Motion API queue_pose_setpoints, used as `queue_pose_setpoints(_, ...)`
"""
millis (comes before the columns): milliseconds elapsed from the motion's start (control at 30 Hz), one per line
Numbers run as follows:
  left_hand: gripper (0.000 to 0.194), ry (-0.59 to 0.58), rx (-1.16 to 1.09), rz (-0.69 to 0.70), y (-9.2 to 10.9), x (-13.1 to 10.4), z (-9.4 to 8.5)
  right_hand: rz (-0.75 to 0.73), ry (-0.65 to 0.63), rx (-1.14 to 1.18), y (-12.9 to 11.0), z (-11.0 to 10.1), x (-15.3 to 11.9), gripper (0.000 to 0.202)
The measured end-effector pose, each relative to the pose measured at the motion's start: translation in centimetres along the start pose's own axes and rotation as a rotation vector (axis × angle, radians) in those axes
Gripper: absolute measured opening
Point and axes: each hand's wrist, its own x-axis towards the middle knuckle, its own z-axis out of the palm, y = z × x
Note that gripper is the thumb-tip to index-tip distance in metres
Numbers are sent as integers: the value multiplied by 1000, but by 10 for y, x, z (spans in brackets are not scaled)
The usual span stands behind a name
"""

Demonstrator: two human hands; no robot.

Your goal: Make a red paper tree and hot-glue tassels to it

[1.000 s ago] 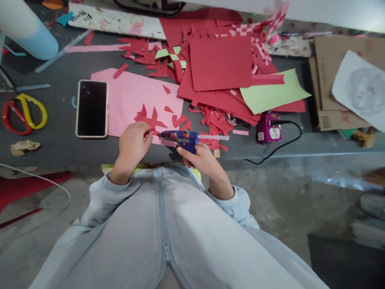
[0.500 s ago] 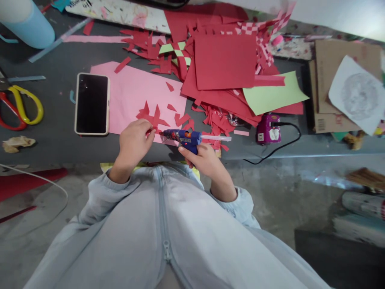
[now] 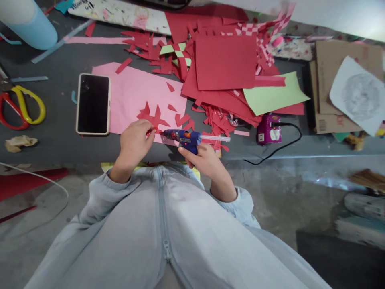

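Observation:
My right hand is wrapped round the handle of a blue glue gun, whose nozzle points left. A clear glue stick juts from its rear. Close to the nozzle, my left hand pinches a small red paper piece between thumb and finger. Just beyond the fingers, pointed red paper pieces lie on a pink sheet. The left palm and lower fingers are turned out of sight.
Left of the pink sheet lie a phone and red-and-yellow scissors. Red sheets, red scraps and a green sheet cover the middle. A purple box with a black cable sits right, near cardboard.
The view has shifted very slightly, so things at the left edge sit a little further right. Both hands and the glue gun hold almost the same place.

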Motion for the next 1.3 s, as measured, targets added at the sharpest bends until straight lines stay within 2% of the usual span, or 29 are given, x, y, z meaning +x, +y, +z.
queue_pose_setpoints(433, 20, -9, 8, -10, 0, 0, 0, 1, 8, -10, 0, -1, -3, 44)
queue_pose_setpoints(733, 21, -18, 18, -17, 1, 1, -1, 19, 29, 22, -1, 8, 6, 48)
queue_pose_setpoints(1000, 20, -13, 26, -13, 1, 1, -1, 2, -1, -2, 0, -1, 1, 46)
queue_pose_setpoints(1300, 23, -20, 42, -24, 3, 1, -3, 14, 20, 3, -6, 3, 5, 46)
